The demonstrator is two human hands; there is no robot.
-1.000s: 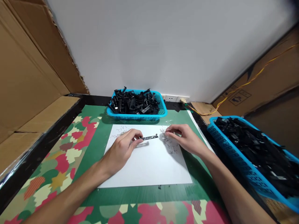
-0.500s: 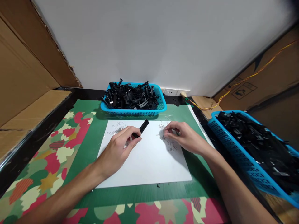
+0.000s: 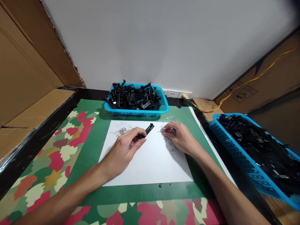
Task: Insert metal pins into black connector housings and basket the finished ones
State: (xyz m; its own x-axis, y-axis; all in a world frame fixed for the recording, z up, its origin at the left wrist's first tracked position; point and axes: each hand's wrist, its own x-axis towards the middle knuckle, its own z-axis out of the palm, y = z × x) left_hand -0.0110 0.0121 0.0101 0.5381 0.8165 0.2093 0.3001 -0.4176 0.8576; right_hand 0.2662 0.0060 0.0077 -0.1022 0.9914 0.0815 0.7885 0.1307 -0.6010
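Note:
My left hand (image 3: 127, 145) is closed round a slim black plastic part (image 3: 149, 128), its far end sticking out up and right past the fingertips. Over the right side of the white sheet (image 3: 150, 165), my right hand (image 3: 179, 135) pinches a thin silvery metal tool (image 3: 169, 128) pointing left; the fingers hide much of it. Tiny wire pieces (image 3: 122, 128) lie in a loose heap by the sheet's upper left corner, just beyond my left hand. More small wire pieces (image 3: 172, 146) are scattered beneath and beside my right hand.
A blue basket (image 3: 137, 113) heaped with black plastic parts stands behind the sheet against the wall. Another blue basket (image 3: 236, 150) of black parts is at the right. Cardboard (image 3: 23, 62) walls the left side. A yellow cable (image 3: 222, 101) runs from a wall socket. Small black bits (image 3: 160, 185) lie near the sheet's front edge.
The black part in my left hand has turned, so its ridged, shinier side now shows. My right hand has shifted slightly left, still pinching the metal tool. The view has moved a little.

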